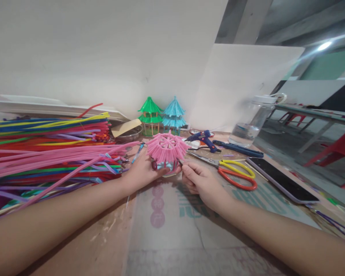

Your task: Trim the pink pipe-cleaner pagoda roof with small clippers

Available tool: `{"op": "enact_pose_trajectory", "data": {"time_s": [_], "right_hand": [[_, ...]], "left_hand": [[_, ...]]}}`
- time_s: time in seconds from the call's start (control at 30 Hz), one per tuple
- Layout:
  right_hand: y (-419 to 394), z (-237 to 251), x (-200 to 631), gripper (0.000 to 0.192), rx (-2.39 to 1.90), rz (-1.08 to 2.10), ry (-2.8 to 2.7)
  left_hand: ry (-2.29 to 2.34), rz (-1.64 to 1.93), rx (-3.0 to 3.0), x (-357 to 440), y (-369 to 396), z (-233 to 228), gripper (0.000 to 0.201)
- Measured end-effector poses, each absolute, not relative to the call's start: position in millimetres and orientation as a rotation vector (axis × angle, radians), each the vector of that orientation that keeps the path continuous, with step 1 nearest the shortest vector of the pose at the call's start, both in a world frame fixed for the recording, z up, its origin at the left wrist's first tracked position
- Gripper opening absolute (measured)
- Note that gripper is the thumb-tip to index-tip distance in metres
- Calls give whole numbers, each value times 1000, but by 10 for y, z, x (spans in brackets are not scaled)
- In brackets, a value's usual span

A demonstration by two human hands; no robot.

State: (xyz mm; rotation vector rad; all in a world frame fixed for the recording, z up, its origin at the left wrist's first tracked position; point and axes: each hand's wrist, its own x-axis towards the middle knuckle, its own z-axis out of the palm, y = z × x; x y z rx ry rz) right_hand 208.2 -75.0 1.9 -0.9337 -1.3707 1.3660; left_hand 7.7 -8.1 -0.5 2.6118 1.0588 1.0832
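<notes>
My left hand [143,170] cups a small pink pipe-cleaner pavilion roof [166,148] from the left and below, holding it just above the cardboard-covered table [172,230]. My right hand [199,181] is at the roof's right lower edge, thumb and forefinger pinched on a thin dark tip there. What that tip is cannot be made out.
A big pile of coloured pipe cleaners [48,149] lies to the left. Green [150,115] and blue [174,115] finished pavilions stand at the wall. A blue glue gun [203,138], scissors [232,170], a phone [281,180] and a clear water bottle [253,122] lie to the right.
</notes>
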Motion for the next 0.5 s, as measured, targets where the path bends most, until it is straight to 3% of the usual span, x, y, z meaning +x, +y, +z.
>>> {"op": "enact_pose_trajectory", "data": {"time_s": [0.5], "right_hand": [[-748, 16, 2078, 52, -916, 1404, -1382]], "left_hand": [[1041, 1146, 2573, 104, -91, 20, 32]]}}
